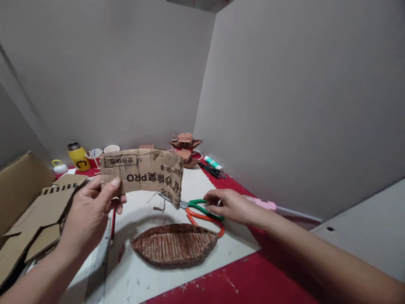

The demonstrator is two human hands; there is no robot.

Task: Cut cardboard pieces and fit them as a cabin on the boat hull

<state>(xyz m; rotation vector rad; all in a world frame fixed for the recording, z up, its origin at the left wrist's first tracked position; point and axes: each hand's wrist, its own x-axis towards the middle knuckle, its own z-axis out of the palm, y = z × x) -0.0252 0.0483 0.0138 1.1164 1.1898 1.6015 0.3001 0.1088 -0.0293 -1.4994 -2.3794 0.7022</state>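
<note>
My left hand (98, 200) pinches the left end of a curved, printed cardboard strip (145, 171), held up above the white board. My right hand (223, 204) is at the scissors (202, 211), its fingers bent at the green handle; whether they grip it is unclear. The scissors have one green and one orange handle, and the strip's right end overlaps their blades. Below them a brown, ribbed boat shape (175, 245) lies on the white board (202, 270).
Cardboard pieces (47, 207) are piled at the left. Further back stand a yellow bottle (78, 158), paper cups (94, 158) and a small model boat (185, 141). A glue stick (213, 163) lies by the right wall. A ruler (104, 257) and pencil (113, 228) are near my left hand.
</note>
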